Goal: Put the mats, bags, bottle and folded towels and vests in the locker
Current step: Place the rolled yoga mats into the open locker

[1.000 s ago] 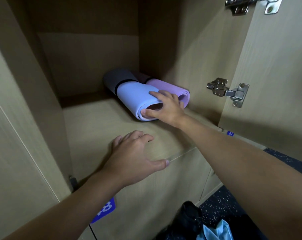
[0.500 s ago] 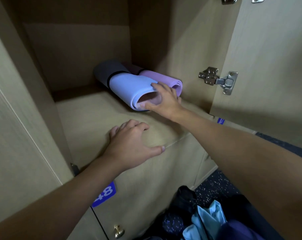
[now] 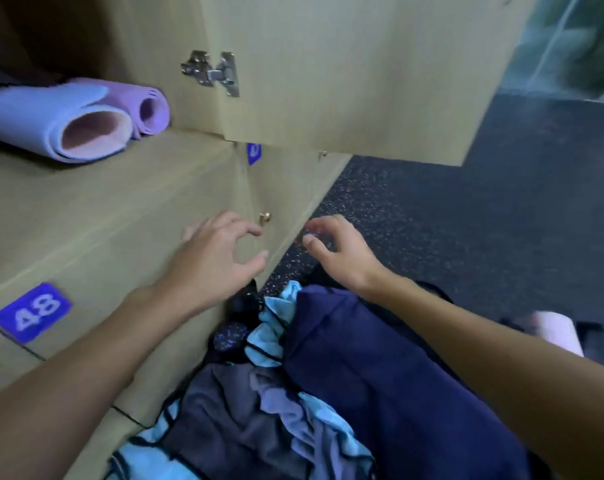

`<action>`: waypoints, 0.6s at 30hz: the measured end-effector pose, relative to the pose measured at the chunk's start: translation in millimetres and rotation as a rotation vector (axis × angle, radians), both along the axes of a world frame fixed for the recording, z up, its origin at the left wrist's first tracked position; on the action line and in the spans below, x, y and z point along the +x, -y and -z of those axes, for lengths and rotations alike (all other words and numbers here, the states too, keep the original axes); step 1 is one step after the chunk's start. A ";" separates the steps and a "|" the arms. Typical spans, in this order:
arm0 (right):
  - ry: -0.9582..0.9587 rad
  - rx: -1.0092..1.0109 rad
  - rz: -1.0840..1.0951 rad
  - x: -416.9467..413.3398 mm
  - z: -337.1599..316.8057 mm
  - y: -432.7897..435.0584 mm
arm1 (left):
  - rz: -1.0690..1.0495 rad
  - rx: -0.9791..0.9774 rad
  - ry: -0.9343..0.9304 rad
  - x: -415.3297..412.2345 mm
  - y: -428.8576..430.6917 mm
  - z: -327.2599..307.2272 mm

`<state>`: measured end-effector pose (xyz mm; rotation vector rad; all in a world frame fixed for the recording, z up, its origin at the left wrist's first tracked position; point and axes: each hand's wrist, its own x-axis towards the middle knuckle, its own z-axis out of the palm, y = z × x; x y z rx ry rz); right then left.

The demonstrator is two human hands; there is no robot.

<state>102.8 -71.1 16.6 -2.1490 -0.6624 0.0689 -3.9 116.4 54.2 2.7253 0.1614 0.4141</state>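
Observation:
Two rolled mats lie side by side inside the open locker at the upper left: a blue mat in front and a purple mat against the locker's right wall. My left hand and my right hand hover empty with loosely curled fingers, low in front of the lower lockers. Just beneath them on the floor lies a heap of fabric: a dark navy bag, light blue cloth and grey cloth. A pale pink object, blurred, sits at the right.
The open locker door with a metal hinge hangs over the floor at the upper right. A lower locker carries a blue tag reading 48 and has a small brass knob. Dark speckled floor spreads to the right.
My right hand has let go of the blue mat and both hands have come out of the locker, down toward the heap on the floor. The view has swung down and right.

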 end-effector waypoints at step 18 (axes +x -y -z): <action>-0.514 -0.449 0.860 -114.8 161.6 373.3 | 0.436 0.433 -0.503 34.3 289.9 184.1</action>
